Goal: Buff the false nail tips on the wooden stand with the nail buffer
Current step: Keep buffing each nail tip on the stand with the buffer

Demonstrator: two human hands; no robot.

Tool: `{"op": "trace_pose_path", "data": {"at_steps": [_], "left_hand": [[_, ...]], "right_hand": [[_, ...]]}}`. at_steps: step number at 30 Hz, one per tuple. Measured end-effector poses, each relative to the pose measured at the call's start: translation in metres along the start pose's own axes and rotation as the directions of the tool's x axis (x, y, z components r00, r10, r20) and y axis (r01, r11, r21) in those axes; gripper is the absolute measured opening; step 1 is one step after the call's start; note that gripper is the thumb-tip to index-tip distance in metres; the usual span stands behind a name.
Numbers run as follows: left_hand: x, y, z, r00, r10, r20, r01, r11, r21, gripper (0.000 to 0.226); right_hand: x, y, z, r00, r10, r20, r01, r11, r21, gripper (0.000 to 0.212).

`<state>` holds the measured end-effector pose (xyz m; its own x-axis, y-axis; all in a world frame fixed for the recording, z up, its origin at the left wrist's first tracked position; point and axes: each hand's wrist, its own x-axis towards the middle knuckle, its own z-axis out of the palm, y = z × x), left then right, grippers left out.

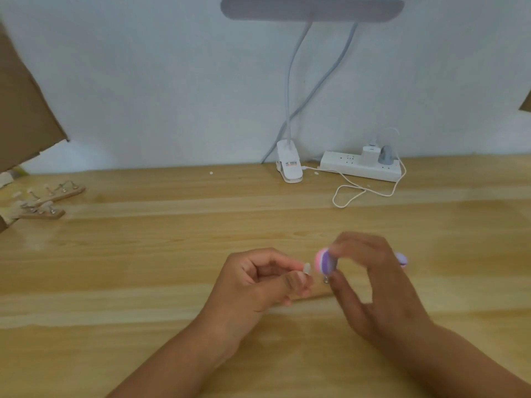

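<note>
My left hand (258,280) pinches a pale false nail tip (307,268) between thumb and fingers, just above the table. My right hand (370,280) grips a pink and purple nail buffer (324,262), whose near end sits right beside the tip; its far end (401,258) pokes out behind my fingers. A wooden stand (319,293) lies under my hands, mostly hidden, with one metal peg (326,280) showing. The buffer looks motion-blurred.
Two more wooden stands (53,193) with pegs lie at the far left beside a cardboard box (26,110). A clip lamp (288,165), a white power strip (362,166) and a looped white cable (353,193) stand by the back wall.
</note>
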<state>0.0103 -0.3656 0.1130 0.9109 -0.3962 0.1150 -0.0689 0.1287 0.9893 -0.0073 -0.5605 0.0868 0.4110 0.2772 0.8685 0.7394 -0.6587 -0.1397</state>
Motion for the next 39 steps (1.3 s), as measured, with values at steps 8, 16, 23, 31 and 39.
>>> {"op": "trace_pose_path", "data": {"at_steps": [8,16,23,31,39], "left_hand": [[0.002,0.001,-0.003,0.999,-0.046,0.002,0.046,0.998,-0.046,0.009],[0.003,0.0,-0.003,0.996,-0.081,0.048,0.083,0.995,-0.051,0.008],[0.003,0.0,0.0,0.989,-0.108,0.101,0.109,0.994,-0.007,0.013],[0.003,-0.002,0.001,0.989,-0.09,0.119,0.084,0.995,0.05,0.011],[0.002,0.002,-0.002,0.971,-0.12,0.207,0.115,0.993,0.034,0.014]], "right_hand": [[0.006,0.007,-0.004,0.968,0.229,0.102,-0.22,0.971,-0.088,0.041],[0.002,0.01,-0.003,0.98,0.131,0.148,-0.112,0.986,-0.127,0.036],[0.003,-0.008,-0.001,0.989,0.009,0.149,0.005,0.995,-0.096,0.022],[0.004,0.007,-0.006,0.987,0.133,0.096,-0.127,0.99,-0.065,0.035],[0.005,0.014,-0.011,0.98,0.13,0.148,-0.114,0.987,-0.115,0.043]]}}
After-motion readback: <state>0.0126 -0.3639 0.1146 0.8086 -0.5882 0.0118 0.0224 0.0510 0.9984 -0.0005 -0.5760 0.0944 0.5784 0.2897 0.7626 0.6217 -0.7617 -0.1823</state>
